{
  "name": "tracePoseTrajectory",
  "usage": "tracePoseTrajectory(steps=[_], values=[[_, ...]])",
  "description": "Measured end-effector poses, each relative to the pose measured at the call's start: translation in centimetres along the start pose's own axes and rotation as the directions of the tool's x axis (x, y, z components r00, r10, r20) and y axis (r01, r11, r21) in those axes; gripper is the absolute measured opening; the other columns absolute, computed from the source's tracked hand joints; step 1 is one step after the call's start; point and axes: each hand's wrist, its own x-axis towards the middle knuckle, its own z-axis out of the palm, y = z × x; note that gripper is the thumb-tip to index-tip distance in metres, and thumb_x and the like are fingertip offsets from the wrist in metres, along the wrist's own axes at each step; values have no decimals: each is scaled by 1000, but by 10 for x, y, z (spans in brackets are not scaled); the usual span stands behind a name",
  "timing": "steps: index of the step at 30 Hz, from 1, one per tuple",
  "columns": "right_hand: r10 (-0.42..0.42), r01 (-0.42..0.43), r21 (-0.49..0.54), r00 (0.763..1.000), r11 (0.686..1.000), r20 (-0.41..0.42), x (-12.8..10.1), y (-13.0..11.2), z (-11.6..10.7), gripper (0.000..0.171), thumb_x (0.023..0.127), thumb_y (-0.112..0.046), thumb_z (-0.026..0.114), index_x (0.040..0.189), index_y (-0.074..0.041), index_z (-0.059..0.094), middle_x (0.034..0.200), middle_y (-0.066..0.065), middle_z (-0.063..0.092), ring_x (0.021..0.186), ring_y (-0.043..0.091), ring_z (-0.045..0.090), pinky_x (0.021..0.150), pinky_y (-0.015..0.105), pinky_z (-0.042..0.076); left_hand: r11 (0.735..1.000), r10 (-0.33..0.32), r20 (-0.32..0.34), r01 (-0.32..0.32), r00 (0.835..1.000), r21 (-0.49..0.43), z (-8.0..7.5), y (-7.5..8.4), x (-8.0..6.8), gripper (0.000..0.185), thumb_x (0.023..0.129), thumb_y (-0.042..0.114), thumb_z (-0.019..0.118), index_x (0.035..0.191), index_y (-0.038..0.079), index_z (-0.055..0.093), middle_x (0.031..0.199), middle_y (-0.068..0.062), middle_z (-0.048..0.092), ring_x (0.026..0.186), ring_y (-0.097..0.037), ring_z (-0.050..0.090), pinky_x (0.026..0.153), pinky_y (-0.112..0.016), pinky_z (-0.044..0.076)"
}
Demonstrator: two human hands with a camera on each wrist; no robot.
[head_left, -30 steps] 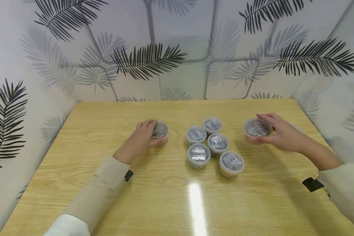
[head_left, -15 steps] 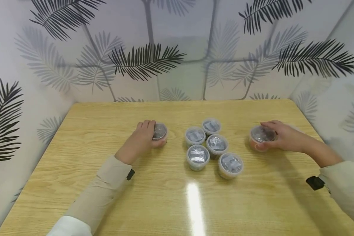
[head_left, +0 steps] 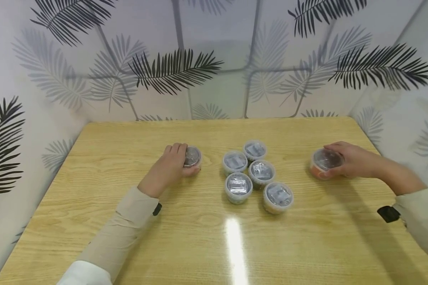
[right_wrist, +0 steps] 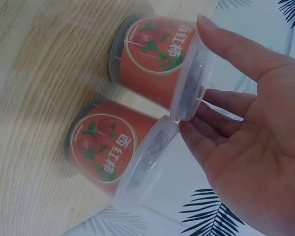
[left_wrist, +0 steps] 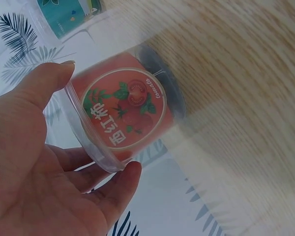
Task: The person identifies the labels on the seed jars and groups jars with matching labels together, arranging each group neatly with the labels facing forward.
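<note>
Head view: hands (head_left: 171,164) flanking tubs (head_left: 251,174).

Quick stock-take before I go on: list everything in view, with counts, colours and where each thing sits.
Centre cups: five, clear lids over silvery contents, clustered mid-table.
Left cup: one, red tomato label in the left wrist view, left of the cluster.
Right cup: one, red tomato label, right of the cluster; the right wrist view shows a second cup beside it.
Table: one, light wood.
Walls: white with palm-leaf print.
Left hand: grips the left cup.
Right hand: grips the right cup.
</note>
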Motion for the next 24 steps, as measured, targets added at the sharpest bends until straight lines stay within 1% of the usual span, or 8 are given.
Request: tracePoseTrajectory(steps=[4, 8, 13, 15, 20, 24], values=[[17, -17, 1, 1000, 1000, 19, -1, 2, -4, 92, 72, -41, 78, 133, 14, 37, 131, 35, 36, 118, 49, 36, 92, 57, 36, 999, 33, -16, -32, 999, 22, -1, 0, -1, 72, 86, 42, 63, 127, -13, 41, 119, -27, 49, 104, -42, 47, 88, -46, 46], [33, -34, 10, 999, 999, 30, -5, 8, -6, 93, 71, -40, 79, 133, 14, 37, 131, 35, 36, 118, 49, 36, 92, 57, 35, 998, 46, -33, -45, 998, 39, 0, 0, -1, 72, 86, 42, 64, 126, -14, 42, 117, -27, 50, 102, -42, 48, 86, -46, 47], [47, -47, -1, 998, 999, 50, -8, 15, -9, 95, 70, -40, 79, 134, 14, 36, 131, 36, 36, 118, 49, 36, 90, 57, 37, 998, 36, -36, -35, 999, 45, 1, -1, -1, 72, 85, 42, 65, 126, -13, 43, 117, -27, 50, 101, -41, 48, 84, -45, 48], [47, -47, -6, 997, 999, 62, -10, 18, -10, 94, 70, -39, 79, 134, 15, 36, 131, 36, 35, 117, 50, 35, 90, 58, 37, 999, 20, -19, -19, 1000, 40, 1, -1, 0, 73, 85, 44, 64, 127, -12, 42, 119, -26, 49, 103, -41, 47, 84, -45, 48], [51, -53, 18, 995, 998, 85, -14, 24, -12, 91, 72, -34, 79, 134, 16, 34, 131, 38, 33, 118, 51, 32, 91, 58, 35, 999, 18, -4, -18, 1000, 41, 2, -1, 0, 74, 86, 45, 63, 128, -12, 41, 120, -26, 49, 104, -41, 47, 86, -45, 47], [53, -56, 33, 995, 998, 80, -16, 25, -11, 90, 73, -32, 78, 134, 17, 33, 132, 39, 32, 119, 52, 30, 92, 59, 33, 999, 19, 0, -19, 1000, 35, 2, -1, 0, 73, 86, 44, 63, 128, -11, 41, 120, -26, 48, 105, -42, 46, 87, -45, 47]])
